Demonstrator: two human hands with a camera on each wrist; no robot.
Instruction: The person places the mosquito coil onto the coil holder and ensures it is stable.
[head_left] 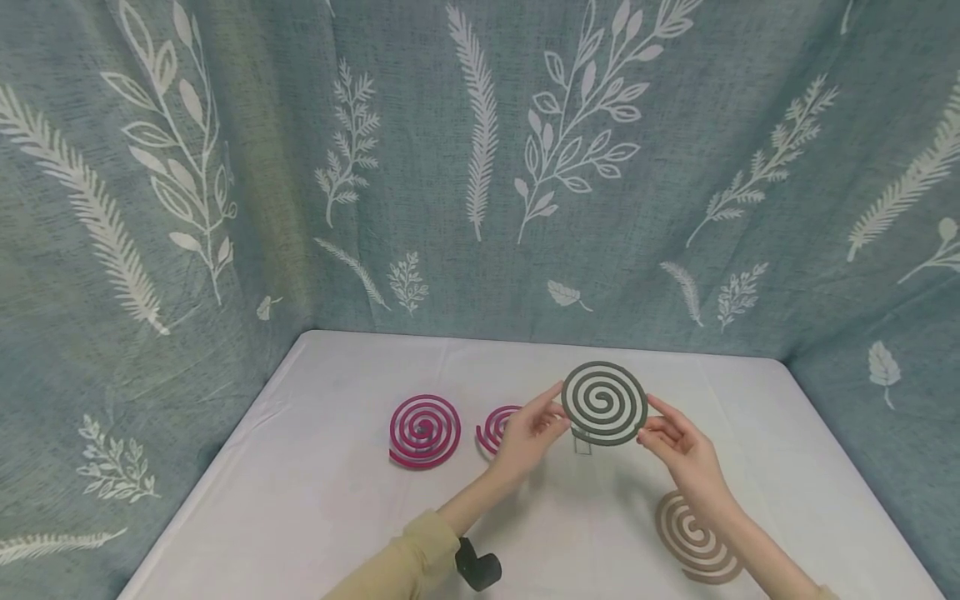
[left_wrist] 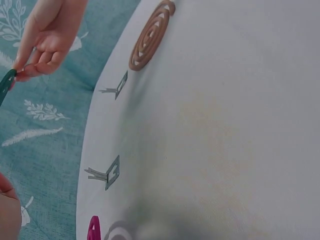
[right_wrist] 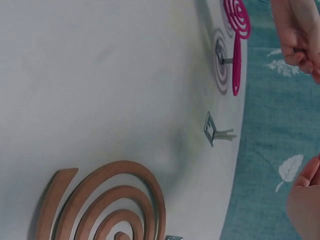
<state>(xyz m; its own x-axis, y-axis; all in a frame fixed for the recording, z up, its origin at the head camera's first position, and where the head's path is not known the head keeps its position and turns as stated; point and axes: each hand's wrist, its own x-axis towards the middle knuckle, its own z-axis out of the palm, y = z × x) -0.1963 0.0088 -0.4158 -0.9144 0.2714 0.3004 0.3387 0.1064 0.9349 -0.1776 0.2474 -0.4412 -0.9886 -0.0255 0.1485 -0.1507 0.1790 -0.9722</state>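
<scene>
Both hands hold a dark green mosquito coil (head_left: 602,403) up above the table, its spiral face showing in the head view. My left hand (head_left: 527,433) pinches its left edge between thumb and fingers. At the opposite edge, my right hand (head_left: 686,454) grips it the same way. Just below the coil, a small metal stand (head_left: 582,446) shows on the table. In the left wrist view, the coil's edge (left_wrist: 7,82) meets the right hand's fingertips. Two magenta coils (head_left: 424,432) are to the left, the second partly hidden behind my left hand.
A brown coil (right_wrist: 65,192) lies at the table's right, partly under my right forearm in the head view. Two small metal stands (left_wrist: 114,172) show in the left wrist view. A black object (head_left: 478,568) sits by the left sleeve. Leaf-patterned curtain (head_left: 420,167) surrounds the white table (head_left: 315,483).
</scene>
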